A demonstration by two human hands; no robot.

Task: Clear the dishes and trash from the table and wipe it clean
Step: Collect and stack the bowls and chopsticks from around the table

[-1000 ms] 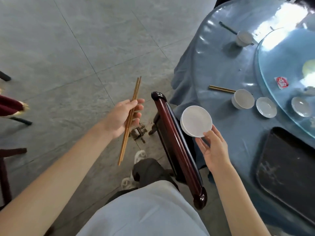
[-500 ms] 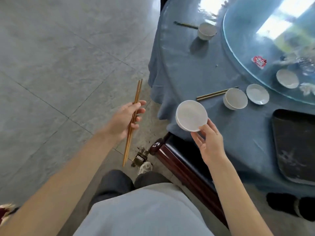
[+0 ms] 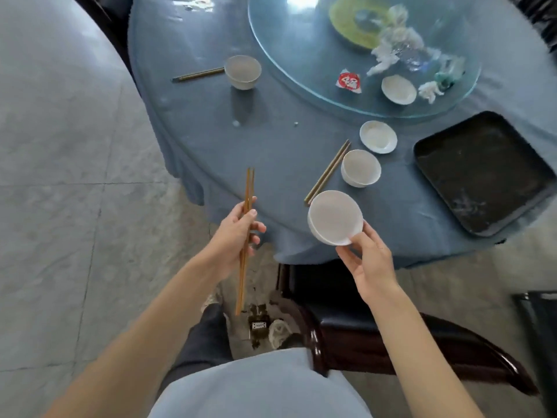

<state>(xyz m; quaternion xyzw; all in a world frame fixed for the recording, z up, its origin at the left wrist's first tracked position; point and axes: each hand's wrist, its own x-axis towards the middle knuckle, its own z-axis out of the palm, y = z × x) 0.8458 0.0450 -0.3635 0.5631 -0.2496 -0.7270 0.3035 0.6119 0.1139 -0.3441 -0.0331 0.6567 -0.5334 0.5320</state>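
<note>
Left hand (image 3: 233,236) grips chopsticks (image 3: 246,230) upright, right hand (image 3: 369,263) pinches bowl (image 3: 335,218) rim over table (image 3: 241,152) edge; black tray (image 3: 485,173) lies right-forward, nearer the right hand.

A single head-worn wide-angle view looks steeply down and forward from above the person's torso. It faces the near edge of the round blue surface (image 3: 271,152), close enough that both forearms fill the lower frame, floor at left.
</note>
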